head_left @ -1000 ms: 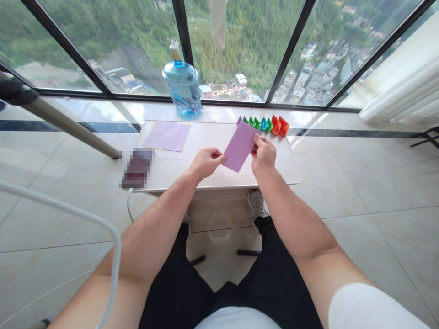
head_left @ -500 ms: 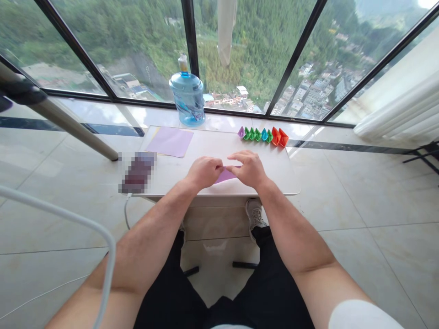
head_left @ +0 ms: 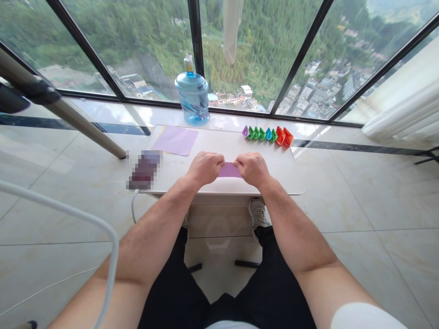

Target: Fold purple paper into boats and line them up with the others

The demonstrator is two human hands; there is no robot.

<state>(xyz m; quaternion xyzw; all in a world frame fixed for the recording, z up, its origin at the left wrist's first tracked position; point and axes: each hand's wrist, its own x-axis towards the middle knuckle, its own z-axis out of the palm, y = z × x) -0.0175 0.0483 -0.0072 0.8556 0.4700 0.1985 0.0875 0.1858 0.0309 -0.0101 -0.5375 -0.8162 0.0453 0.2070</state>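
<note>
A folded lilac sheet of paper (head_left: 229, 170) lies on the small white table (head_left: 291, 180), near its front edge. My left hand (head_left: 205, 167) is closed in a pinch on the sheet's left end. My right hand (head_left: 253, 168) is closed on its right end, fingers curled down onto the paper. Only a narrow strip of the sheet shows between the two hands. A row of several small folded paper boats (head_left: 268, 134), purple, green, blue and orange, stands at the table's far right edge.
A flat stack of lilac sheets (head_left: 175, 140) lies at the table's far left. A blurred dark object (head_left: 144, 169) sits on the left edge with a cable hanging. A blue water jug (head_left: 194, 98) stands by the window. A slanted pole (head_left: 65, 112) crosses on the left.
The lilac sheet, held up in the air a second ago, has come down flat onto the table. Both hands have closed in on its ends.
</note>
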